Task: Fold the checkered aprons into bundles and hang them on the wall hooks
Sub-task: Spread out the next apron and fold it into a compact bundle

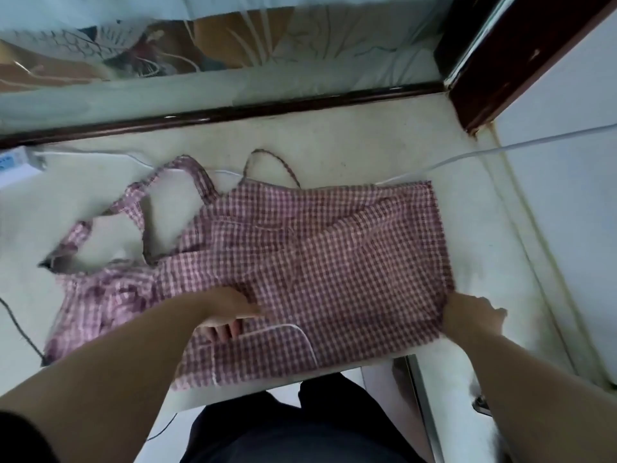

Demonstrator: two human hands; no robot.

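Observation:
A pink and purple checkered apron (317, 255) lies spread on a white counter (334, 142), its neck loop and ties trailing to the upper left. A white-trimmed pocket shows near the front edge. My left hand (227, 315) grips a fold of the apron near its middle front, fingers tucked under the cloth. My right hand (474, 315) holds the apron's lower right corner at the counter's front right. No wall hooks are in view.
A white cable (484, 152) runs across the counter from the right and under the apron. A white power strip (16, 162) sits at the far left. A dark wooden window frame (233, 111) borders the back. A black cord (16, 322) hangs at left.

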